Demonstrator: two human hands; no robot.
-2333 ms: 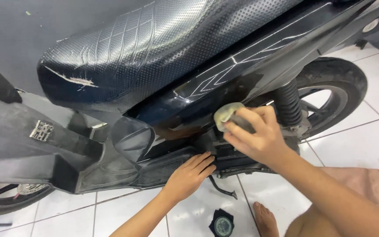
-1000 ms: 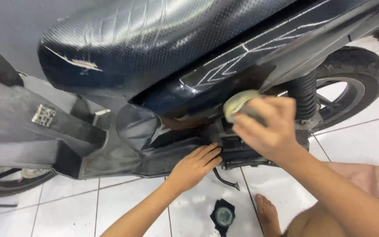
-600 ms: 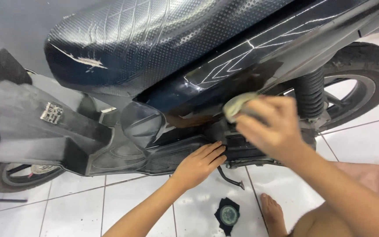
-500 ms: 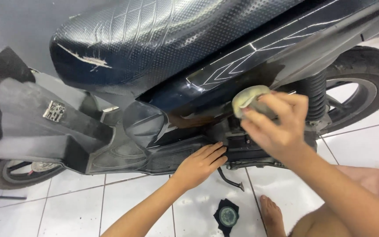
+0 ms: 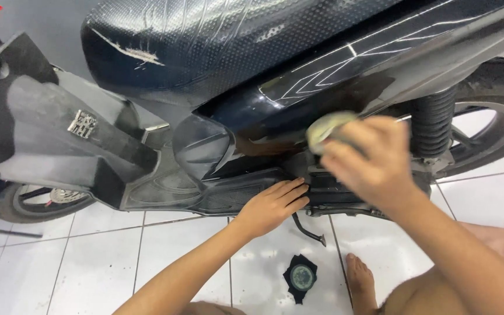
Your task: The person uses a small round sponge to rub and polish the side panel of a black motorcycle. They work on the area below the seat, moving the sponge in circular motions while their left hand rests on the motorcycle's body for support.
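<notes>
In the head view there is one dark scooter (image 5: 298, 87) with a textured seat. The right hand (image 5: 371, 160), blurred, grips one round pale sponge (image 5: 326, 127) against the glossy side panel. The left hand (image 5: 270, 205) lies open and flat on the footboard edge. One small round tin (image 5: 301, 275) sits on white tiles.

One scooter (image 5: 252, 105) — two wheels (image 5: 485, 128), two hands (image 5: 272, 205), one sponge (image 5: 326, 126), one small tin (image 5: 301, 275) — and one bare foot (image 5: 361, 280).

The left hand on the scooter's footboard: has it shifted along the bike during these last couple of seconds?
No. The left hand stays pressed on the footboard edge, just left of the kickstand, as before; only the camera moved.
</notes>
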